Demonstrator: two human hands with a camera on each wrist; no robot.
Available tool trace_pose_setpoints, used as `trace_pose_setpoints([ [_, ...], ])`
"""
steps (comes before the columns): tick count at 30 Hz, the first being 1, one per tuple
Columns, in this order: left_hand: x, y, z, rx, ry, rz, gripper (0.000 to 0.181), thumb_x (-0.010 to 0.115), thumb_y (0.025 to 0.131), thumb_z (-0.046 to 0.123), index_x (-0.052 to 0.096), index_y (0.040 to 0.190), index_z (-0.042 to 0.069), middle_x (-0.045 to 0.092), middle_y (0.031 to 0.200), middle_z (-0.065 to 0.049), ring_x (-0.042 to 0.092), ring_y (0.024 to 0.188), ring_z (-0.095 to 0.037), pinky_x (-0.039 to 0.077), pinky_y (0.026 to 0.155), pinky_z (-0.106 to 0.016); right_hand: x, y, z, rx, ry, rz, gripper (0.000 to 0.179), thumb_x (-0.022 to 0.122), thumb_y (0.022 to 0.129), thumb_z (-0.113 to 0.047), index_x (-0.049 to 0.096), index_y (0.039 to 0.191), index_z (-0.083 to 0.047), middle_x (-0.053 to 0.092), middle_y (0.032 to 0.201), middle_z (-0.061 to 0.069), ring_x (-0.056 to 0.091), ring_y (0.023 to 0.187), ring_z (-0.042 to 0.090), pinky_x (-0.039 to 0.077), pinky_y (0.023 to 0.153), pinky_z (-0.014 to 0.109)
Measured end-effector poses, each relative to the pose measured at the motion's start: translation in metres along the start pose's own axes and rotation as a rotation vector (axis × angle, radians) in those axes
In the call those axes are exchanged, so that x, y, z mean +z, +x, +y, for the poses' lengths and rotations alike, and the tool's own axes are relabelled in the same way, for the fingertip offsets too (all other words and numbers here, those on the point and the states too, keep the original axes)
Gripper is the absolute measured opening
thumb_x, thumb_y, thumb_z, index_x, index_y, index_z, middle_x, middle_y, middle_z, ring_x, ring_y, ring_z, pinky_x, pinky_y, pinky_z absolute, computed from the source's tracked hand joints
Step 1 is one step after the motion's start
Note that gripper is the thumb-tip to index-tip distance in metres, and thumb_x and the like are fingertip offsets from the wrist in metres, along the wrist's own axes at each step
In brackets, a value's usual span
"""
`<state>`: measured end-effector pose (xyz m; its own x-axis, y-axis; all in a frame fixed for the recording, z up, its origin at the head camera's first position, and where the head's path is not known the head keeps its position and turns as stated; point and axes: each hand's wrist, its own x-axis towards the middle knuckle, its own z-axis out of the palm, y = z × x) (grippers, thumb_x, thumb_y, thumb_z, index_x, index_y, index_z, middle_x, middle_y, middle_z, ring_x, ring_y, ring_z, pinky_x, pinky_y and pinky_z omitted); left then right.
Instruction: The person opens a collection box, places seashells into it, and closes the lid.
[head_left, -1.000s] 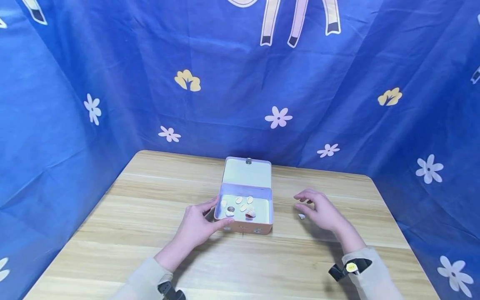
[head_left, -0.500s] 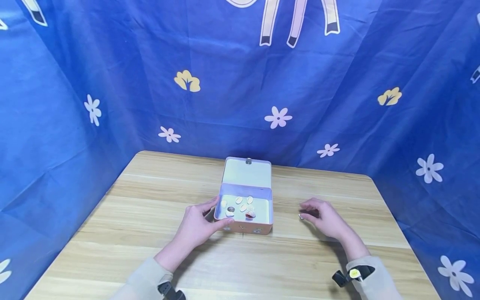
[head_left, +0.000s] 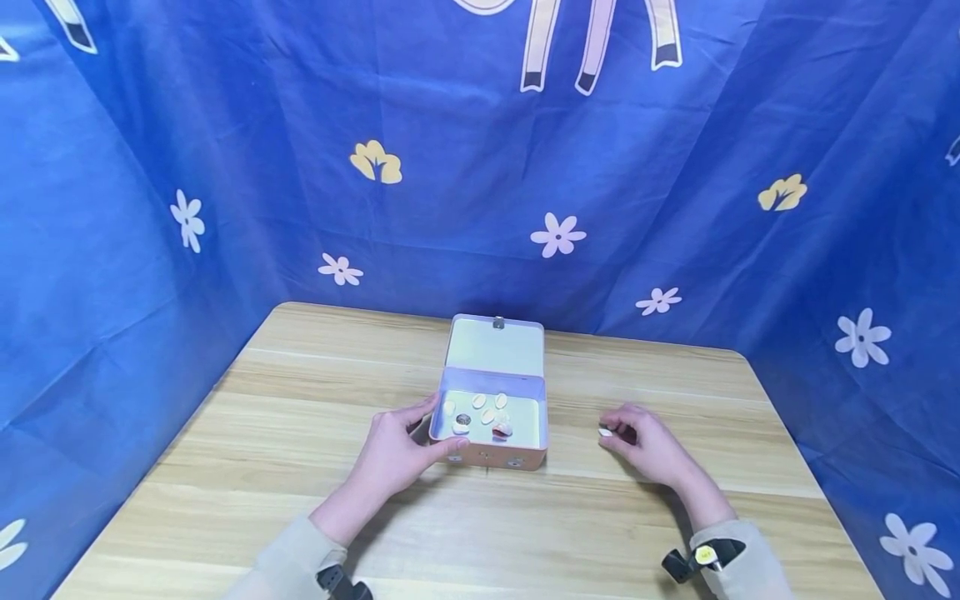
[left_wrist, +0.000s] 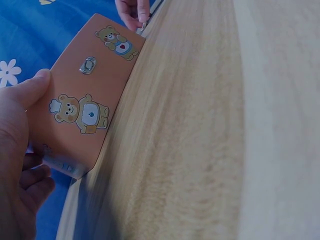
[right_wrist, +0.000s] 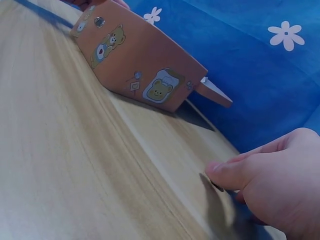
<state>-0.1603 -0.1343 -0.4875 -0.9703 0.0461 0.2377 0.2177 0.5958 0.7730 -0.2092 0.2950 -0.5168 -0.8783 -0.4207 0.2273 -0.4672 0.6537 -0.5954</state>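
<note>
In the head view a hinged orange box (head_left: 487, 457) with bear pictures stands on the table, its lid (head_left: 495, 348) tipped back. Several small pale shells lie on its white floor, along with a reddish-white shell (head_left: 502, 428) and a dark round piece (head_left: 463, 420). My left hand (head_left: 397, 450) grips the box's front left corner, thumb on the front wall and fingers along the left side. To the right of the box, my right hand (head_left: 645, 443) pinches a small white shell (head_left: 604, 432) between thumb and fingertips, close to the tabletop. In the right wrist view the fingers mostly hide that shell.
The wood-grain table (head_left: 300, 492) carries the box near its back edge. A blue curtain (head_left: 450, 233) with flowers hangs behind and on both sides. A metal clasp (head_left: 498, 322) sits on the lid's upper edge.
My right hand has come down onto the shell that lay on the table, and its thumb and fingers have closed on it. My left hand and the box have stayed put.
</note>
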Motion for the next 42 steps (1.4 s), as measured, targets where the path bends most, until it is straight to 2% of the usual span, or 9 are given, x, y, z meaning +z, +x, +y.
trace_pose_setpoints([
  [19, 0.002, -0.002, -0.002, -0.019, 0.001, -0.008, 0.098, 0.091, 0.068, 0.070, 0.066, 0.142, 0.011, 0.064, 0.140, -0.003, 0.069, 0.105, -0.023, 0.054, 0.097, -0.043, -0.011, 0.009, -0.009, -0.037, 0.033, 0.014, 0.020, 0.072, 0.100, -0.001, 0.074, 0.119, 0.001, 0.065, 0.104, -0.003, 0.059, 0.085, 0.011, 0.052, 0.073, 0.028],
  [22, 0.002, -0.001, -0.002, -0.007, -0.004, -0.001, 0.098, 0.090, 0.068, 0.070, 0.066, 0.142, 0.010, 0.064, 0.140, -0.005, 0.068, 0.083, -0.018, 0.056, 0.090, -0.041, -0.015, 0.016, -0.018, -0.042, 0.056, -0.001, 0.021, 0.070, 0.101, 0.000, 0.072, 0.122, 0.003, 0.070, 0.105, 0.004, 0.063, 0.087, 0.014, 0.055, 0.075, 0.030],
  [28, 0.001, 0.000, -0.001, -0.028, -0.017, -0.016, 0.100, 0.090, 0.068, 0.070, 0.065, 0.143, 0.010, 0.064, 0.141, -0.007, 0.031, 0.040, -0.008, 0.055, 0.065, -0.035, -0.022, 0.031, -0.037, -0.048, 0.067, -0.042, 0.025, 0.066, 0.103, 0.002, 0.070, 0.127, 0.002, 0.074, 0.111, 0.013, 0.069, 0.091, 0.025, 0.058, 0.078, 0.032],
  [30, 0.000, 0.000, 0.001, -0.047, -0.021, -0.030, 0.101, 0.090, 0.067, 0.069, 0.064, 0.144, 0.009, 0.064, 0.142, -0.007, 0.031, 0.040, -0.008, 0.053, 0.062, -0.035, -0.025, 0.036, -0.046, -0.061, 0.056, -0.045, 0.025, 0.065, 0.104, 0.001, 0.070, 0.128, 0.000, 0.074, 0.113, 0.010, 0.069, 0.093, 0.027, 0.058, 0.080, 0.033],
  [32, 0.000, -0.001, 0.001, -0.039, -0.024, -0.030, 0.099, 0.092, 0.068, 0.067, 0.065, 0.143, 0.007, 0.064, 0.141, -0.008, 0.057, 0.050, -0.013, 0.060, 0.073, -0.037, -0.028, 0.042, -0.056, -0.087, 0.039, -0.039, 0.026, 0.064, 0.104, 0.001, 0.070, 0.129, -0.001, 0.073, 0.113, 0.006, 0.069, 0.094, 0.026, 0.058, 0.081, 0.034],
  [34, 0.000, -0.001, 0.001, -0.015, -0.030, -0.021, 0.097, 0.093, 0.069, 0.064, 0.066, 0.141, 0.005, 0.065, 0.139, -0.010, 0.076, 0.083, -0.024, 0.059, 0.093, -0.041, -0.030, 0.047, -0.066, -0.113, 0.027, -0.035, 0.026, 0.063, 0.105, 0.000, 0.070, 0.130, -0.002, 0.072, 0.114, 0.002, 0.069, 0.095, 0.024, 0.058, 0.082, 0.034],
  [37, -0.001, 0.000, 0.001, 0.004, -0.022, -0.010, 0.096, 0.093, 0.070, 0.064, 0.067, 0.140, 0.003, 0.065, 0.138, -0.009, 0.067, 0.123, -0.028, 0.049, 0.110, -0.046, -0.032, 0.055, -0.079, -0.154, 0.010, -0.031, 0.027, 0.065, 0.104, 0.001, 0.071, 0.129, -0.004, 0.071, 0.115, 0.000, 0.067, 0.094, 0.018, 0.058, 0.082, 0.034],
  [39, 0.000, 0.000, 0.000, -0.014, -0.025, -0.016, 0.097, 0.093, 0.068, 0.065, 0.066, 0.141, 0.005, 0.065, 0.140, -0.008, 0.074, 0.102, -0.027, 0.051, 0.105, -0.046, -0.031, 0.058, -0.087, -0.181, 0.013, -0.027, 0.026, 0.066, 0.103, 0.001, 0.072, 0.128, -0.005, 0.072, 0.115, 0.000, 0.067, 0.094, 0.017, 0.058, 0.081, 0.034],
  [42, 0.000, 0.000, -0.001, -0.030, -0.015, -0.023, 0.099, 0.092, 0.067, 0.066, 0.066, 0.142, 0.007, 0.064, 0.141, -0.007, 0.063, 0.073, -0.015, 0.052, 0.097, -0.044, -0.027, 0.063, -0.095, -0.222, 0.029, -0.027, 0.025, 0.067, 0.102, 0.002, 0.073, 0.126, -0.004, 0.072, 0.115, 0.001, 0.065, 0.093, 0.013, 0.058, 0.081, 0.034],
])
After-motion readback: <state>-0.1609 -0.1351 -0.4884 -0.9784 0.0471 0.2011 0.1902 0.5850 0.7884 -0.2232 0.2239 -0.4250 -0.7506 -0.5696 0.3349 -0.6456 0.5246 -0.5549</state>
